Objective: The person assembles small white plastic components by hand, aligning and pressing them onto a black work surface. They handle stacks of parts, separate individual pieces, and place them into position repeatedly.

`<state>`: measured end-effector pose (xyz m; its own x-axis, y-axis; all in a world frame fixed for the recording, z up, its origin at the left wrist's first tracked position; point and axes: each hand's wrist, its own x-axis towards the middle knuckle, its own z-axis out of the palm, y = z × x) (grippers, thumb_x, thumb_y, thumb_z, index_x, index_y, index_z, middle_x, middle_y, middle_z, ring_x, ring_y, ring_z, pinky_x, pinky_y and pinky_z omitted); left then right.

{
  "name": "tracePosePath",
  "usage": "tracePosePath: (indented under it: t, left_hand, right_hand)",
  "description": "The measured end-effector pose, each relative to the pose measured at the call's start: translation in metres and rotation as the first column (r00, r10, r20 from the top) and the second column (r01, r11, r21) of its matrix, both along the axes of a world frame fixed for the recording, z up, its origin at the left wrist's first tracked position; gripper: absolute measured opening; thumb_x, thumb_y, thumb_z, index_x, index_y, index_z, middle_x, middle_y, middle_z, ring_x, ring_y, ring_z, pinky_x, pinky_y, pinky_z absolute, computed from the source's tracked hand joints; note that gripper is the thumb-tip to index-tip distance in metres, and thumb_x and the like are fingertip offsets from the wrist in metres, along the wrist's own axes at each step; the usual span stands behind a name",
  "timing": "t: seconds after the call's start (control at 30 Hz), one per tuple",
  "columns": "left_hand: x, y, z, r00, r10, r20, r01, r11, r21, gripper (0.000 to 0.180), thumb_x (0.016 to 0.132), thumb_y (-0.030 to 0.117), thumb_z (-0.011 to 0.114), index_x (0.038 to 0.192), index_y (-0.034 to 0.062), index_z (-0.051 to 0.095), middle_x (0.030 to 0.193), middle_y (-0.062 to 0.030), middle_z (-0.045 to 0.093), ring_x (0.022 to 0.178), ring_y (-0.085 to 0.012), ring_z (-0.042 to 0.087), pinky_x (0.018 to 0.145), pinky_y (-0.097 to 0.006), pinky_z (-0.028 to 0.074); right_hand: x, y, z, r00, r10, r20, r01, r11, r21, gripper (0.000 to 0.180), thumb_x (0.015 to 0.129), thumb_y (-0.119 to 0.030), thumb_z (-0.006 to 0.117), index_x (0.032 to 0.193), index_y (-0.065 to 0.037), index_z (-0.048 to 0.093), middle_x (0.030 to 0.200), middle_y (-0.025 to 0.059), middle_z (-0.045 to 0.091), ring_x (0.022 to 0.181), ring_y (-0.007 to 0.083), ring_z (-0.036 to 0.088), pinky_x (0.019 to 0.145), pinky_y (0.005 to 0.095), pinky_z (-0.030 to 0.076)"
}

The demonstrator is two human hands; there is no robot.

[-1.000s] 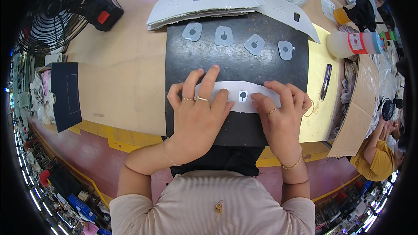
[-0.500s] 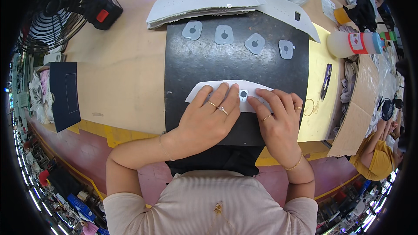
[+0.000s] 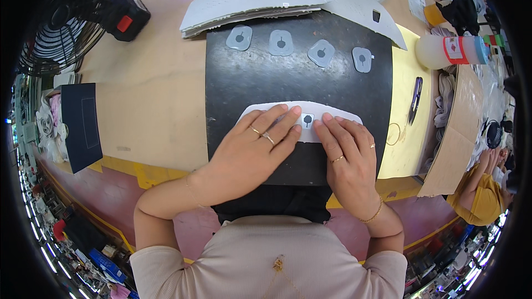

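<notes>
White curved strip (image 3: 309, 135) with dark round-topped motif (image 3: 307, 119) lies under left fingers (image 3: 284, 123), slightly spread, right fingers (image 3: 327, 139) together.

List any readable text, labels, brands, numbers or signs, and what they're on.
No words or numbers legible.
White curved piece: dark round-headed symbol, no readable text.
Bottle: red-and-white label, print too small.
Grey stack: tiny white tag, too small.
Paper sheet, upper right: too small.

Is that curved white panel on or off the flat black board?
On: the curved white panel lies on the flat black board, within its edges, beneath the left hand and right hand.
</notes>
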<state>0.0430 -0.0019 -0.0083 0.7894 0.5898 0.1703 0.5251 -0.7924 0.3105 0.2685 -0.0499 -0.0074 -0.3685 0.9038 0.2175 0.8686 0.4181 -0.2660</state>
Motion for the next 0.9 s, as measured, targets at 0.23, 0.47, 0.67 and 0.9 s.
tracePosePath:
  t: [0.23,0.47,0.67,0.9]
  left_hand:
    - [0.005,0.0,-0.001,0.997,-0.026,-0.068,0.032,0.995,0.099,0.031,0.085,0.017,0.064,0.112,0.0023,0.062,0.144,-0.0183,0.055,0.125,-0.0338,0.056,0.101,-0.045,0.047]
    - [0.017,-0.008,0.004,0.974,-0.001,-0.227,0.046,0.98,0.192,0.028,0.085,0.017,0.064,0.109,0.003,0.063,0.144,-0.0208,0.054,0.125,-0.0357,0.056,0.102,-0.047,0.046]
    - [-0.004,0.005,0.0,0.999,-0.053,-0.007,0.053,0.998,-0.031,0.034,0.086,0.014,0.063,0.118,0.0027,0.062,0.146,-0.0183,0.053,0.128,-0.0351,0.054,0.106,-0.048,0.044]
    - [0.005,-0.003,0.001,0.991,-0.03,-0.128,0.04,0.996,0.074,0.037,0.088,0.019,0.063,0.122,0.0045,0.061,0.149,-0.0174,0.051,0.131,-0.0332,0.051,0.106,-0.047,0.043]
  right_hand:
    - [-0.006,0.001,-0.001,0.999,-0.005,0.04,0.006,1.0,-0.012,0.05,0.08,-0.008,0.063,0.129,0.001,0.067,0.124,0.0127,0.063,0.111,0.0293,0.06,0.1,0.0445,0.048]
    - [-0.007,0.001,0.001,0.998,-0.003,0.055,0.007,0.998,-0.057,0.051,0.083,-0.008,0.06,0.133,0.0,0.064,0.13,0.0136,0.062,0.115,0.0311,0.059,0.106,0.0467,0.046]
    - [-0.001,-0.01,0.007,0.999,0.012,0.052,-0.006,0.992,-0.126,0.048,0.088,-0.009,0.057,0.135,-0.009,0.065,0.139,0.0151,0.059,0.126,0.0328,0.057,0.115,0.0499,0.039]
    - [-0.003,-0.009,0.006,0.997,-0.037,0.067,0.045,0.992,-0.119,0.046,0.088,-0.009,0.057,0.133,-0.012,0.067,0.137,0.0103,0.06,0.127,0.0279,0.057,0.117,0.0534,0.034]
